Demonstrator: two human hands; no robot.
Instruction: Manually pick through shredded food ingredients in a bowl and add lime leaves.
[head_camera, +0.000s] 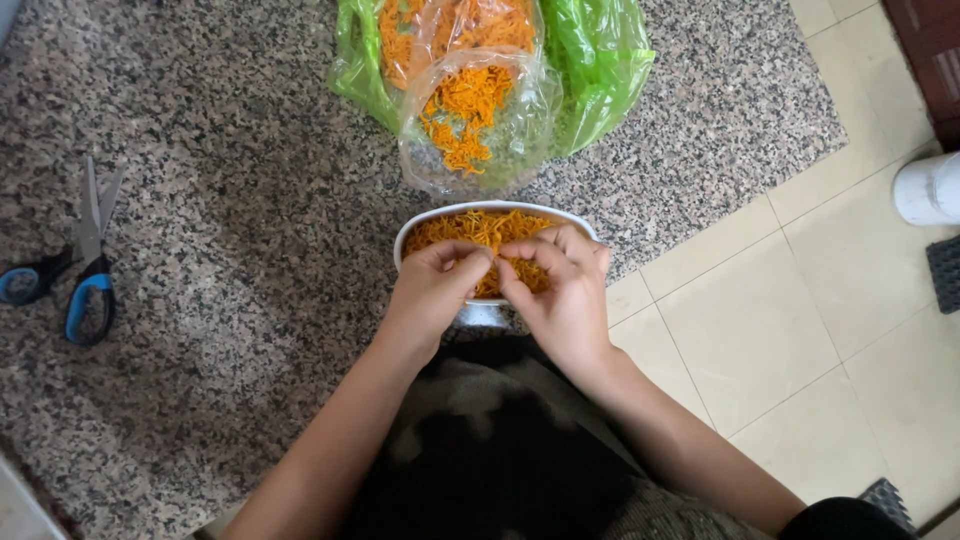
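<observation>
Pinching at a clump of thin orange strands, the left hand and right hand meet fingertips together over a white oval bowl at the centre of the frame. That bowl sits at the near edge of the speckled granite surface, partly overhanging; a firm tug could tip it onto the tiled floor. Dry, wiry strands may scatter. Above lies a crinkled clear bag of more strands inside glossy green plastic. Blue-handled scissors rest at left.
</observation>
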